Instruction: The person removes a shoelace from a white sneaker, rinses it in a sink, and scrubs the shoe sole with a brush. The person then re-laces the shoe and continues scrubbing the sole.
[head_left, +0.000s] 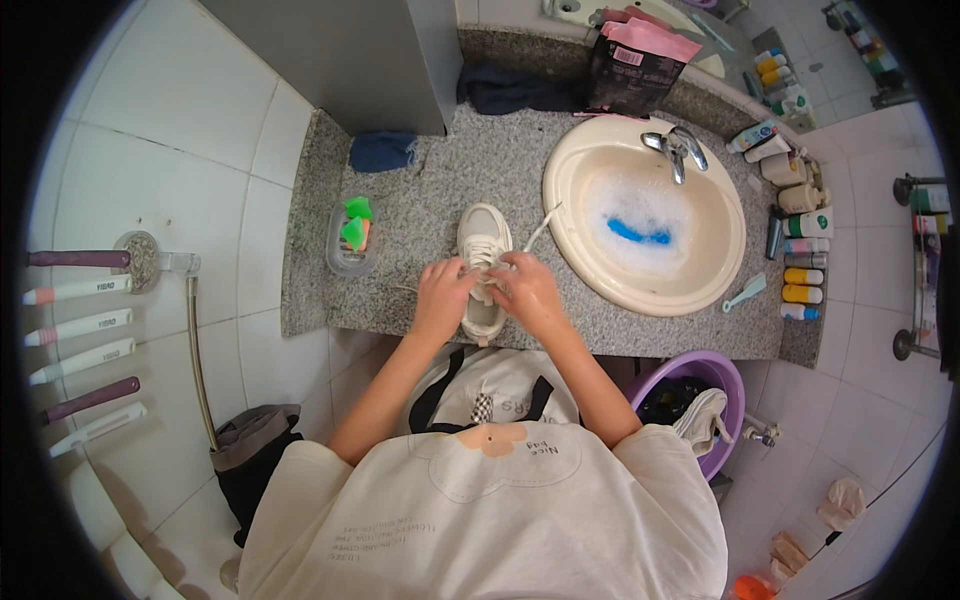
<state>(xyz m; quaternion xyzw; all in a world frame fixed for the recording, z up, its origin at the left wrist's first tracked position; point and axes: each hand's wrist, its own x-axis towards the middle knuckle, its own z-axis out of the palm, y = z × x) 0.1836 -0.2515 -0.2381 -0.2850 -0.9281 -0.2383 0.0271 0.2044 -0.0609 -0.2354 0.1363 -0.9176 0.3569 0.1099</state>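
Observation:
A cream lace-up sneaker (484, 225) rests on the granite counter, toe away from me and heel at the front edge. My left hand (442, 291) is at the left side of its lacing, fingers closed on the shoelace. From the right, my right hand (529, 291) pinches at the same lacing. One loose lace end (541, 227) stretches from near my right hand toward the sink rim; another thin end lies left of my left hand. The fingertips partly cover the laces and tongue.
Right of the sneaker is an oval sink (559, 247) with suds and a blue object (637, 232). A clear plastic container (352, 264) holds green and orange pieces. A light-blue brush (745, 292) lies beyond the sink. A purple tub (736, 420) below holds another shoe (701, 424).

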